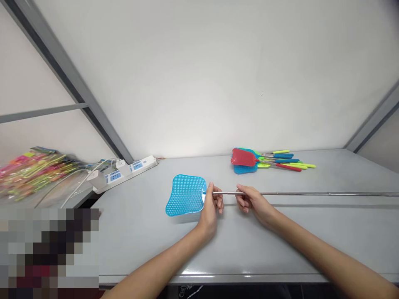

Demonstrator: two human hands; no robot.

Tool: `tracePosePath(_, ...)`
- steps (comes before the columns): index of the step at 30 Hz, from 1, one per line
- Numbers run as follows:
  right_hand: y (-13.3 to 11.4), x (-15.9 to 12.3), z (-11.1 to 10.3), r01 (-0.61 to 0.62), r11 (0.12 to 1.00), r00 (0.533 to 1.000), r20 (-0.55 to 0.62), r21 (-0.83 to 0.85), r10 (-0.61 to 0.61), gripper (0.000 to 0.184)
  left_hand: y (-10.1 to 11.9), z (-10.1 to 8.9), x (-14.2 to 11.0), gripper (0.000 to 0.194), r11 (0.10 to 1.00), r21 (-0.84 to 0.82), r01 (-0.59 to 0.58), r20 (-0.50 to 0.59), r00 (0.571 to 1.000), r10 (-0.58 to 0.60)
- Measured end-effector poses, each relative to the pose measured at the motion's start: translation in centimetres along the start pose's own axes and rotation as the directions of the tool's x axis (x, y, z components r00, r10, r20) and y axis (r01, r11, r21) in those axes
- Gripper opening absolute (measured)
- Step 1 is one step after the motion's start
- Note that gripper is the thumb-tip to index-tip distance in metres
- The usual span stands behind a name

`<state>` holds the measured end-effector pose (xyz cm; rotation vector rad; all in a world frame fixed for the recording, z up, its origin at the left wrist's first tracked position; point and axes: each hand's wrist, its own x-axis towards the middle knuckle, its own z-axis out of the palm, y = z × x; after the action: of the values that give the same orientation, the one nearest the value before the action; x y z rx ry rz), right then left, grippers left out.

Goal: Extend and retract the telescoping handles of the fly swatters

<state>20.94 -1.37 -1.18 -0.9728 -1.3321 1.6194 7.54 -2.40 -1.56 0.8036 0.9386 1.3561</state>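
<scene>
“One blue swatter (186,195), just left of centre in the frame. Who has it?”

“The left hand (209,209). Its fingers are curled round the neck, right beside the mesh.”

“And the right?”

“The right hand (254,201) is a little further along the metal rod (299,193), thumb and fingers closed round it. How tightly, I can't tell.”

“What makes for good handling here?”

“Firmness at the neck, I'd say, so that the broad mesh can't twist. The right should guide lightly, in line with the rod; sideways force could bend those thin sections. Mind the far end too: it runs out past the right edge of the frame.”

“Anything close by?”

“A pile of swatters (243,158) on the surface (140,232), right of centre and beyond the rod, red one uppermost. Further off, at left, a power strip (127,173) and bright packaged items (37,172).”
</scene>
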Motion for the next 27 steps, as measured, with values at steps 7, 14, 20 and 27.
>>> tracePosePath(7,-0.4,-0.1,-0.2,0.017,0.999,0.998,-0.069,0.048,-0.013,0.044,-0.2,0.0,0.0,0.031,0.999,0.003,-0.051,0.027,0.998,0.050)
tracePosePath(14,-0.2,0.3,-1.0,0.034,0.988,0.985,-0.172,0.148,-0.008,0.041,0.3,-0.3,0.3,0.031,0.992,-0.078,-0.102,-0.161,0.983,0.088)
tracePosePath(20,-0.2,0.3,-1.3,0.003,0.989,0.982,-0.187,0.146,0.025,0.042,0.6,-0.6,0.9,0.026,0.997,-0.041,-0.062,-0.185,0.981,0.054)
tracePosePath(27,-0.6,0.1,-1.1,-0.117,0.964,0.976,-0.152,0.237,0.156,0.040,0.6,-0.3,0.7,0.027,0.992,-0.036,-0.125,-0.167,0.979,0.117)
